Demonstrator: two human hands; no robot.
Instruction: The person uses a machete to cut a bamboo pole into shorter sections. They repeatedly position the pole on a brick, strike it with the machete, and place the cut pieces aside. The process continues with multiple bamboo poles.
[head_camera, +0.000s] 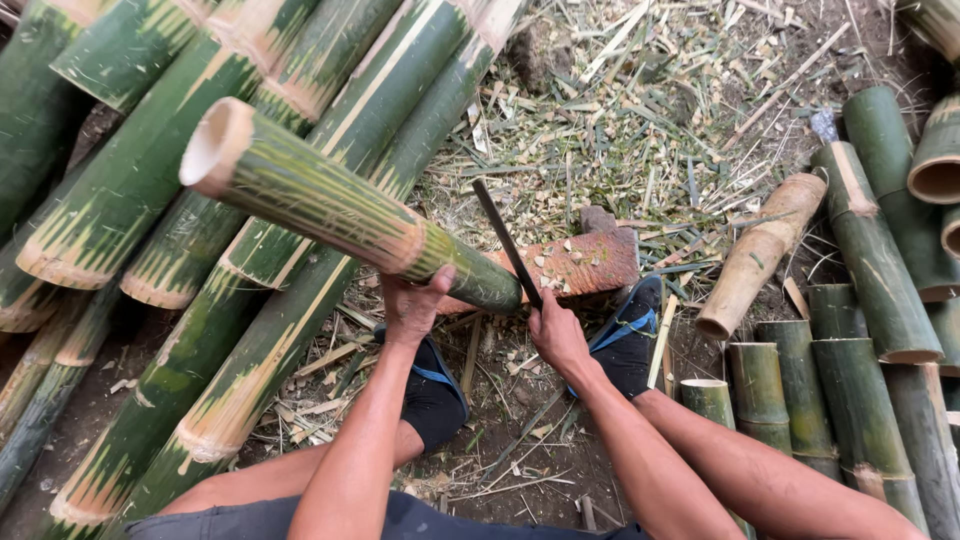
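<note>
My left hand (413, 305) grips a green bamboo section (330, 205) from below. The section tilts up to the left, its hollow end high and its lower end resting on a reddish wooden chopping block (580, 262). My right hand (556, 335) is closed on the handle of a long dark machete (505, 240). Its blade points up and away, lying against the bamboo's lower end. Both feet in dark sandals with blue straps (630, 335) rest on the ground just below the block.
Long green bamboo poles (130, 190) lie stacked on the left. Short cut bamboo pieces (870, 260) stand and lie on the right, one of them tan (755, 255). Chips and slivers (620, 110) cover the dirt ground beyond the block.
</note>
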